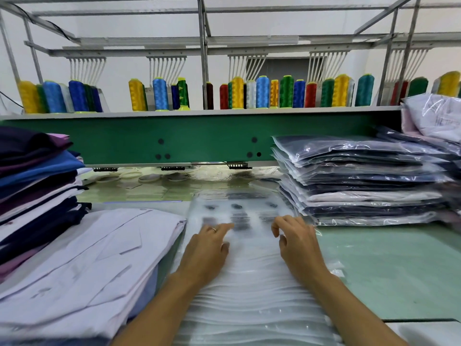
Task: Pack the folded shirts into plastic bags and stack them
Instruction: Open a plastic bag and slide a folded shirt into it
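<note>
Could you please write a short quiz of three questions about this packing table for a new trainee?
1. True or false: both hands rest on the pile of empty plastic bags.
2. Where is the stack of bagged shirts? A) left B) right C) on the shelf
3. Fill in: the left hand wears a ____ on one of its fingers.

Key: 1 true; 2 B; 3 ring. The right hand touches the top bag too; folded unbagged shirts lie at the left.
</note>
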Tool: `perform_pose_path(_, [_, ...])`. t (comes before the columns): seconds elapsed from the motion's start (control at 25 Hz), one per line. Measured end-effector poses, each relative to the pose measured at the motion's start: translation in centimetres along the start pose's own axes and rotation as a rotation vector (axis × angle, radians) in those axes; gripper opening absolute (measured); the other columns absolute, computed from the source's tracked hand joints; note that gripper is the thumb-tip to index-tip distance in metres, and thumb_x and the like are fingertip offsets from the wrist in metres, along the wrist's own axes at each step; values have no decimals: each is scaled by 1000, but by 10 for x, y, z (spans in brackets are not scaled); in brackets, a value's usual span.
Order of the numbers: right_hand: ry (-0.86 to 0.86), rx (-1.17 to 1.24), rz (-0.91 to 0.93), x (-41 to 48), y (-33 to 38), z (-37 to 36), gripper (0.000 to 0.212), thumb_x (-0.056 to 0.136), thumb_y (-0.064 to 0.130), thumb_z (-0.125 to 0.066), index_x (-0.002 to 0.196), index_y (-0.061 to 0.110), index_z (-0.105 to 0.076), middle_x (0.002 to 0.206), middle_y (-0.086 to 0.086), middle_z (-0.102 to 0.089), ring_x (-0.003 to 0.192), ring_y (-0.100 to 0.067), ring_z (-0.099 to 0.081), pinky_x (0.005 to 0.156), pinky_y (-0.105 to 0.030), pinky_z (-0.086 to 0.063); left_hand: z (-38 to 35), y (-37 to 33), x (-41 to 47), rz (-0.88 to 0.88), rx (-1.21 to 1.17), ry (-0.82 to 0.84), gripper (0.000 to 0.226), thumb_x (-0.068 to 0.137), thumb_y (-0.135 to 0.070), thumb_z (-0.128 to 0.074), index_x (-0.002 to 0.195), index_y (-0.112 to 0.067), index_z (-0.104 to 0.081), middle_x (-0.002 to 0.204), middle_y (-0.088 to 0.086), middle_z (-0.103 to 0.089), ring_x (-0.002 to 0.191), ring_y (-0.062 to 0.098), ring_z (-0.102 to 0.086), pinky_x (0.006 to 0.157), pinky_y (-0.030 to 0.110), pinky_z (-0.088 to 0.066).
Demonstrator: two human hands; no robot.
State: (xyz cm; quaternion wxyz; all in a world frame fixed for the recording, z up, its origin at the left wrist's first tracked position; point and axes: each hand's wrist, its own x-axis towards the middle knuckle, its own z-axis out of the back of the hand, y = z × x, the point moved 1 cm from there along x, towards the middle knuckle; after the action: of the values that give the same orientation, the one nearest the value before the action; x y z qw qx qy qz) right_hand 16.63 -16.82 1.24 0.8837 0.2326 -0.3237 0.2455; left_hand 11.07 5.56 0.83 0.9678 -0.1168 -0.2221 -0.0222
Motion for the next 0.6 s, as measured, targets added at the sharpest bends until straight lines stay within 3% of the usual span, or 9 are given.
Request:
perform_pose_path(0.12, [153, 34, 0, -1, -1, -4, 29, 87, 8, -61, 91, 33, -47, 84, 17, -56, 82, -14, -50, 71, -32, -34, -4, -2, -1, -42, 56, 124, 34, 105, -40, -38, 134, -37, -54, 132, -13, -61, 125, 19, -52, 99, 37, -43])
perform_pose_path(0.28, [328, -30, -58, 0, 0, -6, 6, 98, 41, -48, 102, 37, -51, 103, 14, -64, 90, -12, -55, 71, -33, -39, -4, -7, -1, -43, 86, 181, 39, 105, -49, -35, 130, -30, -58, 130, -8, -62, 123, 22, -55, 98, 38, -45])
perform_pose_path(0.48, [431, -221, -107, 16, 26, -9, 41, 100, 59, -34, 117, 36, -64, 115, 4, -69, 108, -22, -62, 85, -36, -43, 17, -7, 2, 62, 46, 217, 54, 100, -59, -40, 138, -23, -54, 136, 3, -62, 124, 27, -56, 100, 38, -45])
perform_pose_path(0.6, [409, -64, -108, 30, 58, -13, 38, 101, 52, -40, 122, 31, -63, 118, 3, -70, 113, -24, -62, 86, -35, -46, 42, 1, 5, 101, 165, 184, 46, 97, -41, -51, 138, -21, -50, 137, 5, -60, 124, 30, -55, 101, 39, -42])
